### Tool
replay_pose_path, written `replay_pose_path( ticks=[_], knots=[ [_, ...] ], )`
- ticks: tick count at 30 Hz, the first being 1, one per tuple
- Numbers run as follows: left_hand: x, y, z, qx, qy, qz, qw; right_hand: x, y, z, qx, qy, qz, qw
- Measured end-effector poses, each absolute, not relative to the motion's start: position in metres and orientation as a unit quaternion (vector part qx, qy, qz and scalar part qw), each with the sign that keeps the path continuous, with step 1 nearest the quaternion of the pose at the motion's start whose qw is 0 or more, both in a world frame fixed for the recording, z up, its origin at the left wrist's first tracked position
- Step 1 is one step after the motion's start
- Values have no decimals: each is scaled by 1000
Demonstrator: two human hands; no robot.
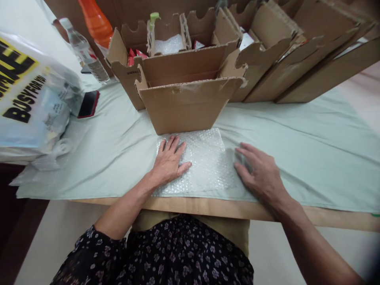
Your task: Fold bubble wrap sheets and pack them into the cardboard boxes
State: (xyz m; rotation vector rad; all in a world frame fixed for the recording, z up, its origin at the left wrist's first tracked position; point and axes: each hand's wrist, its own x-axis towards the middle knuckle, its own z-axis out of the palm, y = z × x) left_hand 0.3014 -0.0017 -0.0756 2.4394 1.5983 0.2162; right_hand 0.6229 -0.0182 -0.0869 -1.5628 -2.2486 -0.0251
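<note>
A sheet of bubble wrap (204,162) lies flat on the pale green cloth (118,158), close to the table's front edge. Resting on its left part is my left hand (170,160), fingers spread and palm down. My right hand (259,170) is just beyond the sheet's right side, slightly blurred, with thumb and fingers apart and nothing between them. Directly behind the bubble wrap stands a cardboard box (190,105) with an open top; its inside shows only in part.
More cardboard bins (264,63) line the back, some holding red or white items. At left are a printed plastic bag (26,99), a phone (88,104), a clear bottle (86,51) and an orange bottle (96,23). The wooden table edge (202,206) runs in front.
</note>
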Motion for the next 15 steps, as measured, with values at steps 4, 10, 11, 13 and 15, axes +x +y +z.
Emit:
replay_pose_path(
  ticks=[4,10,11,13,15],
  knots=[
    [299,1,-75,829,540,86,119,622,-34,-84,-442,-881,17,166],
    [302,5,-70,822,546,85,136,637,-30,-96,-414,-890,-6,190],
    [302,6,-70,822,546,86,137,635,-27,-99,-411,-890,-1,197],
    [302,7,-69,821,547,88,140,626,-22,-104,-413,-886,12,209],
    [301,7,-68,820,546,91,144,615,-18,-107,-422,-878,25,224]
  ],
)
